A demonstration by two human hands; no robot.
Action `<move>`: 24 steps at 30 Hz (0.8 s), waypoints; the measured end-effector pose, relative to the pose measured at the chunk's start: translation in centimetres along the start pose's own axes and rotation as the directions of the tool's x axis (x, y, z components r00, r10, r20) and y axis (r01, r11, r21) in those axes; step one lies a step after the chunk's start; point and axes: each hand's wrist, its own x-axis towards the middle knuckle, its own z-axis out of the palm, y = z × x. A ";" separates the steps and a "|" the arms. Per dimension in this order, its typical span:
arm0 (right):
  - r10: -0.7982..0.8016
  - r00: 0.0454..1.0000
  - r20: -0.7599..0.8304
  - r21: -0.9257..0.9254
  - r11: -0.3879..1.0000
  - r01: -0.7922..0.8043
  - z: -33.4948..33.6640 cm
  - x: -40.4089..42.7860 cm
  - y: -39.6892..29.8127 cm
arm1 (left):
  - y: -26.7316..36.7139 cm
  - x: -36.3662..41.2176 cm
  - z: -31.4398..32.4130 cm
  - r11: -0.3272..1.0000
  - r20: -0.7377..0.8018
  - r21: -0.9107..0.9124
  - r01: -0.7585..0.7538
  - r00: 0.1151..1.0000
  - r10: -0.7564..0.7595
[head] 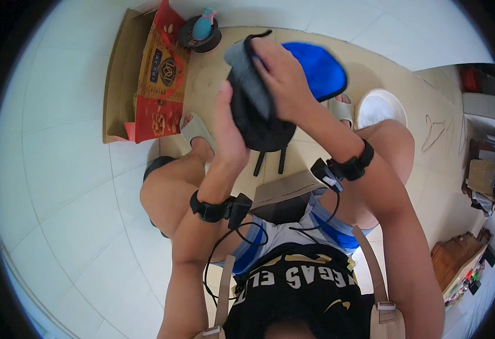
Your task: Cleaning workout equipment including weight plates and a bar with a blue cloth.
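Both hands hold a black and grey padded fabric item [264, 93] above the floor, out in front of my knees. My left hand [230, 127] presses flat along its left side, with the thumb up. The fingers of my right hand [279, 76] curl over its upper edge and grip the grey lining. Behind the right hand shows a bright blue fabric panel [321, 70] with black edging; where it joins the item is hidden. Two narrow black strips [270, 163] show below the item; I cannot tell whether they belong to it.
A red and brown cardboard gift bag [162, 76] stands at the far left. Beside it a teal bottle [203, 27] rests on a round black object [207, 42]. A white basin [381, 109] sits past my right foot, near a wire hanger [434, 132]. Shelves hold clutter at right.
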 end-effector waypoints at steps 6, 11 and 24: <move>0.492 0.863 0.114 0.705 0.572 -0.419 3.9 -2.6 -0.4 | 4.5 0.7 -0.2 0.978 -0.159 -0.083 -0.190 0.972 0.175; 0.460 0.692 0.557 0.825 -0.402 -0.397 2.4 -3.6 -5.3 | 4.3 1.2 0.0 0.955 -0.121 0.083 -0.286 0.948 0.295; -0.097 0.935 -0.341 0.045 0.992 0.120 -3.4 -0.3 0.7 | 4.6 -0.1 2.2 0.982 -0.104 0.000 0.190 0.977 -0.188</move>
